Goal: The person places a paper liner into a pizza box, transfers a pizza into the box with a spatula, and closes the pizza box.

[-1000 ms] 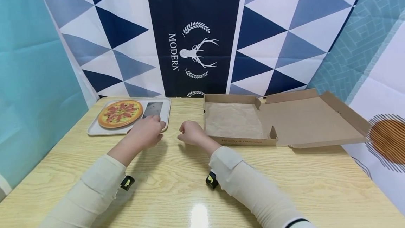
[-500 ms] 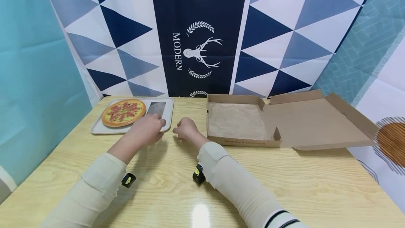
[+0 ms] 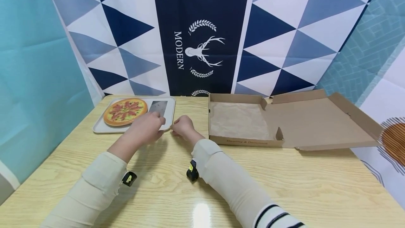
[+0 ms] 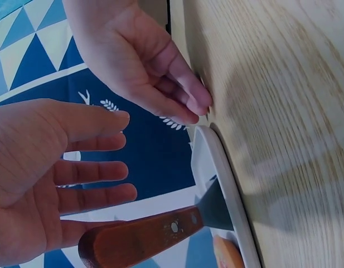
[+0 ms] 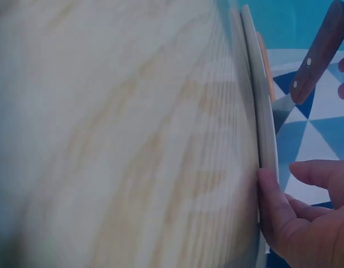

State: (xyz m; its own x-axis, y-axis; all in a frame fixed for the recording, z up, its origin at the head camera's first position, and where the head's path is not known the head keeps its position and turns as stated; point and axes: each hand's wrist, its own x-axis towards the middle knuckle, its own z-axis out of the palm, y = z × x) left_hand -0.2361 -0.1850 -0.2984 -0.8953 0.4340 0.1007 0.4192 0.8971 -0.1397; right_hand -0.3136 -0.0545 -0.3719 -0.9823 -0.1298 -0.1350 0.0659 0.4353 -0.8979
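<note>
A white tray (image 3: 171,110) at the table's back left bears a round pizza (image 3: 125,112) and a wood-handled spatula (image 4: 144,234), blade flat on the tray in the head view. My left hand (image 3: 146,126) hovers over the handle, hiding it there. In the left wrist view its fingers are spread and extended beside the handle, not wrapped round it. My right hand (image 3: 184,126) is at the tray's near right corner. The right wrist view has one fingertip (image 5: 265,177) against the tray's outer edge, the thumb standing apart from the rim.
Right of the tray, a cardboard pizza box (image 3: 245,142) lies with its lid (image 3: 319,120) folded out to the right and brown paper (image 3: 237,120) inside. A patterned cloth backdrop (image 3: 202,45) rises behind the wooden table (image 3: 164,192).
My right hand has moved left from near the pizza box to the tray's corner. The left hand stays about where it was. The head view has shifted slightly.
</note>
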